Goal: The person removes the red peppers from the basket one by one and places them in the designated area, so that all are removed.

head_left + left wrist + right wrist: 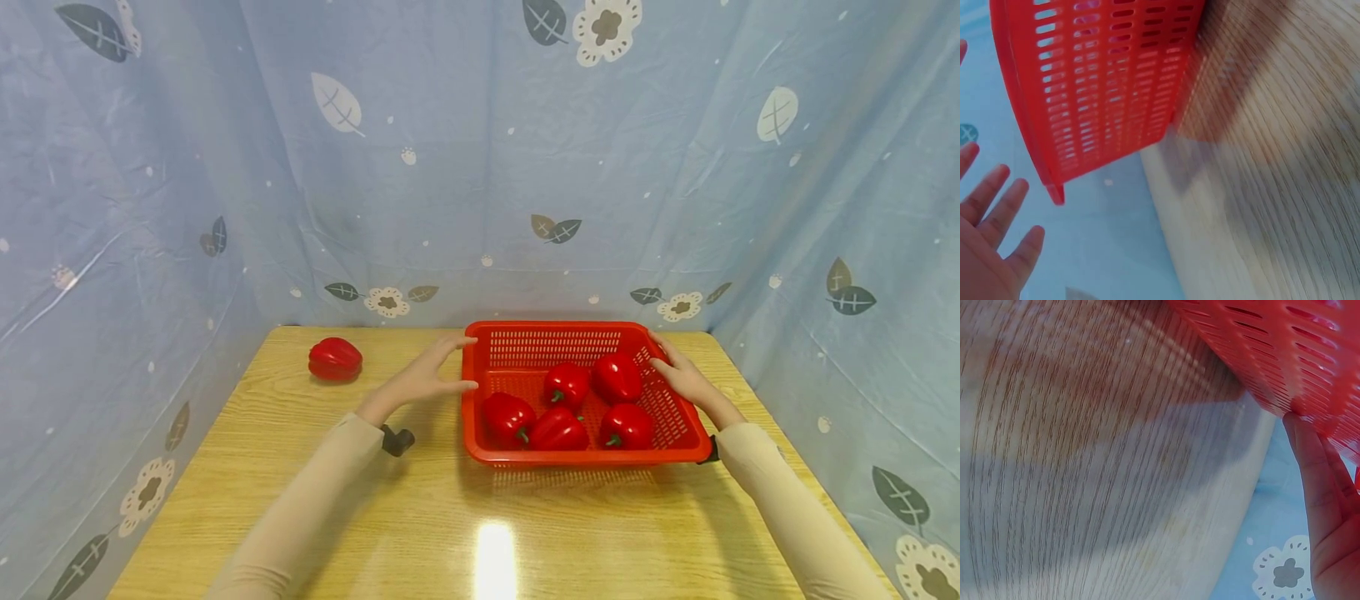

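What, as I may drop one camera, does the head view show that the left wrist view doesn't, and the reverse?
Only the head view: a lone red pepper on the wooden table, the right grip, and five peppers seen from above in the red basket.
Only the left wrist view: the outer face of the slotted wall nearest the left grip.
Both: the left grip, red basket, wooden table and blue patterned cloth.

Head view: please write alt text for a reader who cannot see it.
A red basket holding five red peppers stands on a wooden table, with a person's left hand and right hand at its two ends. A sixth pepper lies near the table's far left corner, with a blue curtain behind.
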A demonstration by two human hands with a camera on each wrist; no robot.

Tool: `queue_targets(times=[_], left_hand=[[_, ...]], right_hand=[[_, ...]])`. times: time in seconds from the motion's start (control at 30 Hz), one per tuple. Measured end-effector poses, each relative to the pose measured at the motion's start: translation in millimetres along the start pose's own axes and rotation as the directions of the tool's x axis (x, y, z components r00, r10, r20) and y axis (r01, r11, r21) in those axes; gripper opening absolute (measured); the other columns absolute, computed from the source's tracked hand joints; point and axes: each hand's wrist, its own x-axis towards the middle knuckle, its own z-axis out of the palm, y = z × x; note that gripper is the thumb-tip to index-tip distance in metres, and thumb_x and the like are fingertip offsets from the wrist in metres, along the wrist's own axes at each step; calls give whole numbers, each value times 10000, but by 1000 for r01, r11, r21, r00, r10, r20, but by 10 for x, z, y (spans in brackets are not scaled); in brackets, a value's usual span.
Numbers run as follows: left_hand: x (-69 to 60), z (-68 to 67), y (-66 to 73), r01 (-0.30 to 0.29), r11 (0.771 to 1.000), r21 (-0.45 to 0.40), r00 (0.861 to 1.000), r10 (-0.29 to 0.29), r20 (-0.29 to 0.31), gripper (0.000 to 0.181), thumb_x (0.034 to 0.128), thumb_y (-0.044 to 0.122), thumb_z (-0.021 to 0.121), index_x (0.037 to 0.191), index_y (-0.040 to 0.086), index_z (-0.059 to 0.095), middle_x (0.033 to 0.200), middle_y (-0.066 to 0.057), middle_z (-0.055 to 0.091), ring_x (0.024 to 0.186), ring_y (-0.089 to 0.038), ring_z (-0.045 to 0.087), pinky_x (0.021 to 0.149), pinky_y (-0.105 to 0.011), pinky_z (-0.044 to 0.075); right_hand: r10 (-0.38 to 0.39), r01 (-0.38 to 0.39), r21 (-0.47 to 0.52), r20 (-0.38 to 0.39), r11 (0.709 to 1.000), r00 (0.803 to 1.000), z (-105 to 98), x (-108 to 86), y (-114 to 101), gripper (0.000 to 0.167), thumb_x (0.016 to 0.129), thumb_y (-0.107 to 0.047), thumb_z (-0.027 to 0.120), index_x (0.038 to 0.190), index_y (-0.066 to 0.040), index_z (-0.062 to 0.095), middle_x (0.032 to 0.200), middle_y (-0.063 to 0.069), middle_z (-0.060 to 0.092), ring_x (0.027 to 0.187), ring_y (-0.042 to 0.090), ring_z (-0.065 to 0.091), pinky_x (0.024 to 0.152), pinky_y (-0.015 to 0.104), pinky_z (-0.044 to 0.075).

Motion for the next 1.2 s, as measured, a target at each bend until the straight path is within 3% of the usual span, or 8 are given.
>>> queue_targets(times=[0.13,0.33,0.53,0.9,1.2], left_hand=[[23,32,36,-13,1000,10,999,13,31,752,778,469,700,1398,189,378,1418,-30,389,1305,-211,362,1063,-464,318],[71,80,92,-56,998,33,996,54,68,766,770,503,692,1392,174,387,1392,3,417,1294,-171,377,1073,-404,318],[123,130,147,-107,994,38,990,103,97,756,783,439,706,1389,117,388,1369,-68,440,1258,-178,412,1063,-388,333],[161,216,241,-86,994,71,980,72,186,765,768,582,646,1380,193,401,1350,15,455,1240,-173,446,1040,-381,361],[228,289,263,-131,987,95,965,104,242,697,775,553,658,1344,222,430,1328,16,490,1206,-172,484,998,-345,407]], right_hand=[[4,-4,3,4,1000,1000,1,1,2,573,1007,-125,341,1475,-3,35,1419,375,212,1087,483,509,804,396,507],[-9,9,18,-14,1000,1000,13,12,34,571,1008,-144,340,1475,-4,43,1401,381,241,1016,453,548,711,254,515],[-13,14,10,-14,1000,1000,11,8,24,571,1006,-137,340,1474,0,43,1395,386,243,1031,464,538,717,233,506],[-5,5,-18,-11,1000,1000,7,-1,1,575,1008,-146,344,1478,-13,40,1414,369,232,1104,484,493,854,459,479],[-6,6,36,0,999,1000,6,-4,3,580,1007,-140,340,1476,-10,25,1397,391,227,1001,469,559,707,328,541]])
